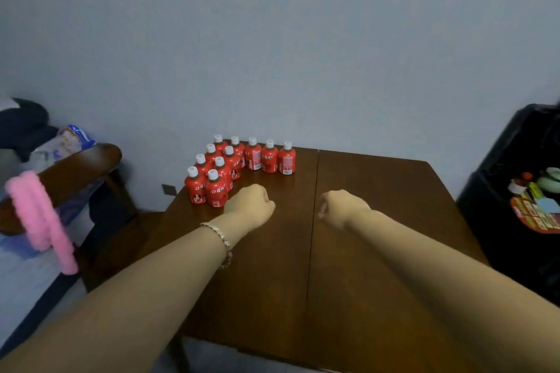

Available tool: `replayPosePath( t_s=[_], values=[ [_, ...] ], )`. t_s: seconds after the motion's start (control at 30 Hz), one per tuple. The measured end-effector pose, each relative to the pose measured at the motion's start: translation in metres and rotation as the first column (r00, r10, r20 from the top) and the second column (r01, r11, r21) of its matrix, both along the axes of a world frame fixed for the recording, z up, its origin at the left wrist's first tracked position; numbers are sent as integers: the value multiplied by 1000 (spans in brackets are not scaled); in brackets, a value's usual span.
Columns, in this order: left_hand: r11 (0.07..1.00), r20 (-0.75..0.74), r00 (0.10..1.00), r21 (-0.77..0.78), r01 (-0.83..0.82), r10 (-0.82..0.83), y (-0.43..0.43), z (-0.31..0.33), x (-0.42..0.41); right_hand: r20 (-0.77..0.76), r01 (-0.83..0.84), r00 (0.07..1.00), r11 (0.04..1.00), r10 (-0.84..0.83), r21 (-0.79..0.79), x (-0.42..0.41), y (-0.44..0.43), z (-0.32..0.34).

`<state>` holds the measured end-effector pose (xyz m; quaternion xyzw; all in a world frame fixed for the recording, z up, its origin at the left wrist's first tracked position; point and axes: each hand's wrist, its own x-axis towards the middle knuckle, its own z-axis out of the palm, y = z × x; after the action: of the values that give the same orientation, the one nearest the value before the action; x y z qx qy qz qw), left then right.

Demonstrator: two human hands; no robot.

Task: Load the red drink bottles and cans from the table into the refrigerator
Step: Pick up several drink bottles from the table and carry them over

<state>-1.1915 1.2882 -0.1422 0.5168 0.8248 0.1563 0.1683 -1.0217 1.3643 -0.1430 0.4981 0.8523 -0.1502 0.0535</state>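
A: Fingers first. Left hand?

B: Left hand [250, 206]: fingers [266, 199] curled into a fist, nothing in them. Right hand [342, 208]: fingers [323, 207] curled under the same way, nothing held. Both fists are knuckles-up over the middle of the table [378, 191]. I cannot tell whether they rest on the wood.

A: On the wrists?

B: A pale bracelet [222, 241] on the left forearm. Both arms bare.

A: The drinks?

B: Red bottles [253, 157] with white caps, eleven counted, all upright, at the far left corner of the table. Five stand in a row along the far edge; the others run in two lines down the left edge. The nearest bottle [216, 192] stands just left of the left fist; contact cannot be judged.

A: The table itself?

B: Dark brown wood, with a seam [315, 221] running near to far between the two fists.

A: Surroundings?

B: A wooden chair [75, 169] on the left with a pink fluffy band [39, 215] on its arm. A black object [515, 160] at the right edge, small items on it, not identifiable. Grey-blue wall [303, 39] behind.
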Motion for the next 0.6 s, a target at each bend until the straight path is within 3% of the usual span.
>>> replayPosePath(
  t_s=[0.17, 0.33, 0.47, 0.6],
  values=[
    [1000, 16, 1000, -29, 12, -11, 91, -41, -76, -50, 60, 997, 996, -64, -72, -63, 83, -48],
    [999, 85, 996, -24, 41, -39, 200, -86, -144, -100, 243, 958, 946, -269, -214, -129, 177, -94],
    [1000, 113, 993, -1, 31, -30, 253, -115, -167, -133, 280, 940, 934, -314, -222, -157, 224, -122],
    [1000, 109, 994, -3, -5, 6, 302, -154, -192, -103, 252, 959, 961, -264, -114, -190, 271, -154]
  ],
)
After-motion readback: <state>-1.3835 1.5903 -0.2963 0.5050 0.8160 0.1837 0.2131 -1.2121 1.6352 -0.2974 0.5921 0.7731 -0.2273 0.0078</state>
